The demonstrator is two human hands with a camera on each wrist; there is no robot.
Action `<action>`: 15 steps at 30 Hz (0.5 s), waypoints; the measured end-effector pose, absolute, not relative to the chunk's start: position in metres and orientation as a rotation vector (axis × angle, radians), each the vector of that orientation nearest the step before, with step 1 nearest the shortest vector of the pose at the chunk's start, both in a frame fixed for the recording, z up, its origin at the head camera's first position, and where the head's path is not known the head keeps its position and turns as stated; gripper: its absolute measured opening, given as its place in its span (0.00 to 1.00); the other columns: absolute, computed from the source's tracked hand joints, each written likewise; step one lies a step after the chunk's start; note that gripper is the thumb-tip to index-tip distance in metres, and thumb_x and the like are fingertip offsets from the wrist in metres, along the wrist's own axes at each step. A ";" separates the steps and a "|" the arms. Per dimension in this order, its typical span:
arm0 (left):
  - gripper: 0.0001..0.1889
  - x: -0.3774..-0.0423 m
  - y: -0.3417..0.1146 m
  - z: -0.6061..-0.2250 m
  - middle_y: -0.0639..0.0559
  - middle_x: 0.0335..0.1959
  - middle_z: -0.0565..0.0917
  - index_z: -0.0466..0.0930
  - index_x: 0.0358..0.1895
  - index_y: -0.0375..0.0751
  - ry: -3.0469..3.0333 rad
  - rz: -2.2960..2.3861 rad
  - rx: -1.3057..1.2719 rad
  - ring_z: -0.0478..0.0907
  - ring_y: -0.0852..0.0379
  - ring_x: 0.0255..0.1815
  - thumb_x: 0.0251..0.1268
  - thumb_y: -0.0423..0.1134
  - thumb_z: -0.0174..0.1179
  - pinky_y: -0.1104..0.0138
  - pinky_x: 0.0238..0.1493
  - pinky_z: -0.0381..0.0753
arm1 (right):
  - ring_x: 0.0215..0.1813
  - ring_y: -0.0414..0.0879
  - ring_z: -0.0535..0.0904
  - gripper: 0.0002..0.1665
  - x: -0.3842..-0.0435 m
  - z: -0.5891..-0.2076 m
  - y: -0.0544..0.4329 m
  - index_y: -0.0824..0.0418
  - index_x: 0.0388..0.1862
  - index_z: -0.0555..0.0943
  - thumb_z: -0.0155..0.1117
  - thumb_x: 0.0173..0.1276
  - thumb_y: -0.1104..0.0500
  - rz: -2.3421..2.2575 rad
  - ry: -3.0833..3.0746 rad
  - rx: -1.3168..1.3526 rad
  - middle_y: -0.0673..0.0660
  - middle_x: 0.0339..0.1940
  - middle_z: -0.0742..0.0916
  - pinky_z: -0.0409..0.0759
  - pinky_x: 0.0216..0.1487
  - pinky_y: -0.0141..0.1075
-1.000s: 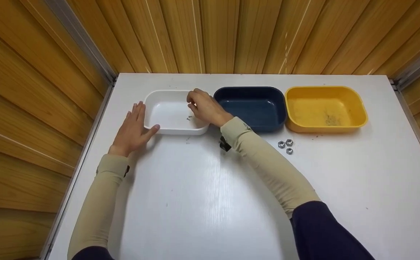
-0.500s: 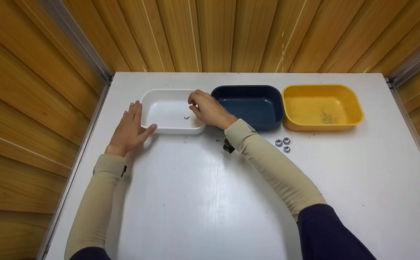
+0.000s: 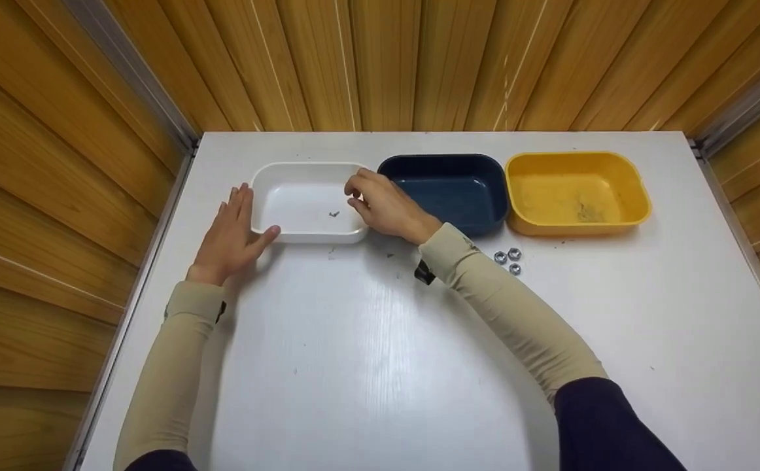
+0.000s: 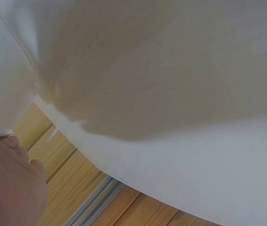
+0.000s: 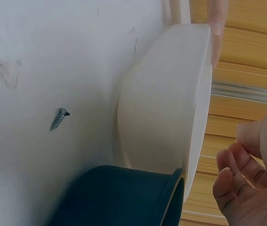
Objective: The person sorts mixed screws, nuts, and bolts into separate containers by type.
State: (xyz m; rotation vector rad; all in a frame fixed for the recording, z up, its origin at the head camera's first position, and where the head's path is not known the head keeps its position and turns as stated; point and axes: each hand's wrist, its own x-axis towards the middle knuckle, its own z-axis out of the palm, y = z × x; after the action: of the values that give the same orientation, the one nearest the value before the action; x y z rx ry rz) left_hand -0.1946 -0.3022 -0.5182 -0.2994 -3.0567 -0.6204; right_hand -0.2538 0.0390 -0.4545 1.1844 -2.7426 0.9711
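Observation:
My left hand (image 3: 226,239) rests against the left end of a white tray (image 3: 308,238), fingers straight along its side and thumb at the front rim. In the left wrist view, part of the same hand (image 4: 11,188) shows at the lower left edge. Small screws (image 3: 333,214) lie inside this tray. Over its right end hovers my right hand (image 3: 386,203), fingers loosely bent; nothing shows between thumb and fingers. The right wrist view shows that hand (image 5: 251,174) beyond the tray rim. A single screw (image 5: 59,119) lies on the table in front of the trays.
A dark blue tray (image 3: 468,230) stands right of the white one, followed by a yellow tray (image 3: 576,230) with dark marks on its floor. Three nuts (image 3: 515,254) lie in front of them on the white table (image 3: 354,360). Wooden panels (image 3: 386,65) enclose the back and sides.
My right hand has drawn slightly right and toward me from over the white tray. The screw on the table has come out from behind its wrist. My left hand stays at the tray.

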 end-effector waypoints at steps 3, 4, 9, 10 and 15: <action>0.56 -0.194 -0.302 -0.518 0.37 0.90 0.43 0.39 0.87 0.32 -3.054 -0.618 -0.304 0.36 0.38 0.91 0.76 0.72 0.50 0.46 0.90 0.39 | 0.51 0.55 0.85 0.11 -0.249 -0.455 0.044 0.69 0.54 0.85 0.62 0.81 0.64 0.961 -2.721 1.214 0.63 0.50 0.86 0.86 0.51 0.45; 0.56 -0.194 -0.302 -0.518 0.37 0.90 0.43 0.39 0.87 0.32 -3.053 -0.615 -0.306 0.36 0.38 0.91 0.77 0.72 0.50 0.46 0.90 0.39 | 0.51 0.55 0.85 0.11 -0.248 -0.455 0.045 0.70 0.54 0.85 0.62 0.81 0.64 0.959 -2.715 1.220 0.63 0.50 0.86 0.86 0.52 0.45; 0.56 -0.194 -0.301 -0.518 0.36 0.90 0.44 0.40 0.87 0.31 -3.047 -0.603 -0.311 0.37 0.37 0.91 0.77 0.71 0.50 0.45 0.90 0.40 | 0.51 0.54 0.85 0.11 -0.240 -0.457 0.054 0.69 0.54 0.85 0.63 0.81 0.63 0.964 -2.708 1.222 0.62 0.50 0.86 0.86 0.52 0.44; 0.56 -0.194 -0.301 -0.518 0.35 0.90 0.44 0.40 0.87 0.31 -3.047 -0.603 -0.311 0.37 0.37 0.91 0.77 0.71 0.50 0.45 0.90 0.40 | 0.50 0.54 0.84 0.11 -0.239 -0.458 0.056 0.68 0.54 0.85 0.64 0.81 0.63 0.967 -2.711 1.218 0.62 0.51 0.86 0.86 0.51 0.43; 0.56 -0.194 -0.302 -0.517 0.35 0.89 0.44 0.40 0.87 0.30 -3.045 -0.607 -0.315 0.37 0.37 0.91 0.77 0.70 0.51 0.45 0.90 0.40 | 0.48 0.52 0.84 0.11 -0.234 -0.459 0.064 0.68 0.54 0.86 0.64 0.80 0.63 0.993 -2.731 1.201 0.61 0.51 0.86 0.87 0.49 0.42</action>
State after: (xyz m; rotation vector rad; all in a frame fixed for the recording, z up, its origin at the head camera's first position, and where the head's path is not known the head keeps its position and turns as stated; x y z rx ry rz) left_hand -0.1943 -0.3016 -0.5167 -0.3149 -3.0453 -0.6072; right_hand -0.2336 0.0640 -0.4593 1.2006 -2.7315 0.9931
